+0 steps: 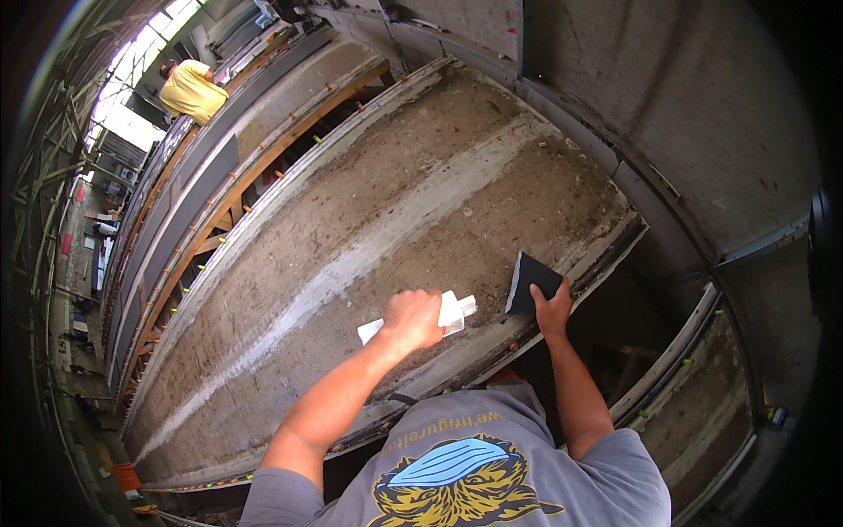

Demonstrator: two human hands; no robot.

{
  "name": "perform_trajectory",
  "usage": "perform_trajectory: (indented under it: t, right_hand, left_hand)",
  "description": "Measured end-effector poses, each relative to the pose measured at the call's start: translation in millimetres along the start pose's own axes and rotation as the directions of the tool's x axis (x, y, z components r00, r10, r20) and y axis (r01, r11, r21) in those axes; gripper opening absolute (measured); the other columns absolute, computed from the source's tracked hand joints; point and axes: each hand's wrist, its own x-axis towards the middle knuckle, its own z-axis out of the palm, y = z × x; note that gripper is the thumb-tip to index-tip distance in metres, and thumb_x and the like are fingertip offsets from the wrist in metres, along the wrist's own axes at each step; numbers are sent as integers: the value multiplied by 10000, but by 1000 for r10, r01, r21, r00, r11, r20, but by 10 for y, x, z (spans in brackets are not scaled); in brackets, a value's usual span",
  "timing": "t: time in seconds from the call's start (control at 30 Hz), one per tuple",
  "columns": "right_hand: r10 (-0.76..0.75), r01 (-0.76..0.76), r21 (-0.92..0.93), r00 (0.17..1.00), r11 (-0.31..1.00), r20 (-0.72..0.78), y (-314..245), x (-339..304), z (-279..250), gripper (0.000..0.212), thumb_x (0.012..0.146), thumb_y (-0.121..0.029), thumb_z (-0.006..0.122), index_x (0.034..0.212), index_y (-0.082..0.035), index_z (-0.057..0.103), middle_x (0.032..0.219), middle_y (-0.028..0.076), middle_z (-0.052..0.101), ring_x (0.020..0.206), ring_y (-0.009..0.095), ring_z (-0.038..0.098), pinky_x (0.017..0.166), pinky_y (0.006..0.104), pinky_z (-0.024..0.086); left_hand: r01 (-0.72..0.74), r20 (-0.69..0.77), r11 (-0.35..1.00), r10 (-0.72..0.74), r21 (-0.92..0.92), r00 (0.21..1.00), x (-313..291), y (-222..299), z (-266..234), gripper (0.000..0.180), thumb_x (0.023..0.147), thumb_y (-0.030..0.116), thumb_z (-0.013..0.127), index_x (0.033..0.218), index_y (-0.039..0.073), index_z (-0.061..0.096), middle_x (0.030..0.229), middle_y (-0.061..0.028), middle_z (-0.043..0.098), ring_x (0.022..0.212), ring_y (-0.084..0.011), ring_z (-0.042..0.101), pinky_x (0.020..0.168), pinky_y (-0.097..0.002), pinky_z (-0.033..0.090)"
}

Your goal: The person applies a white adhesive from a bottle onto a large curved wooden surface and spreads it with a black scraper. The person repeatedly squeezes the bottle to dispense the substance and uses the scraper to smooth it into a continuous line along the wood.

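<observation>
My left hand [413, 320] is closed around a white, blocky piece [452, 312] with a narrow stub at its right end. Its kind is hard to make out, and the fingers cover its middle. It sits on or just over a large curved panel [386, 193], brown and stained, with a whitish streak running along its length. To the right, my right hand [552, 309] grips a dark, flat square sheet [530, 283] with a pale edge, like sandpaper. The sheet is held up beside the panel's near edge.
Another curved panel [698, 400] lies at the lower right past a dark gap. A grey wall [667, 105] rises at the far right. Beyond the panel's left edge run wooden ribs [235, 195] with small coloured clips. Farther off, a person in a yellow shirt [193, 91] works.
</observation>
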Motion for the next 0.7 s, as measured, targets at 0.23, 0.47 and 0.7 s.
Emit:
perform_trajectory:
  t: [0.23, 0.47, 0.7]
  right_hand:
    - [12, -12, -31, 1000, 999, 4, 61, 3, 1, 548, 829, -261, 832, 1192, 55, 570, 1020, 230, 706, 952, 413, 704, 837, 460, 534]
    - [4, -4, -14, 1000, 1000, 4, 125, -4, 35, 550, 835, -267, 828, 1205, 46, 566, 1041, 227, 706, 967, 420, 699, 840, 462, 531]
    - [6, 42, -277, 985, 960, 170, -544, 153, -14, 528, 902, -230, 742, 1316, -6, 503, 1077, 262, 709, 968, 467, 695, 831, 518, 528]
  left_hand:
    - [168, 17, 986, -168, -10, 986, 185, -259, -110, 616, 795, 505, 820, 1167, 30, 695, 985, -189, 752, 930, -353, 745, 811, -460, 603]
    - [326, -163, 945, -328, -41, 930, 292, -909, -326, 657, 776, 529, 836, 1159, 20, 674, 996, -205, 753, 967, -371, 739, 836, -472, 592]
    - [216, -455, 910, -370, -355, 810, -89, -1320, 186, 682, 753, 499, 861, 1155, 11, 604, 993, -247, 738, 949, -423, 729, 792, -517, 582]
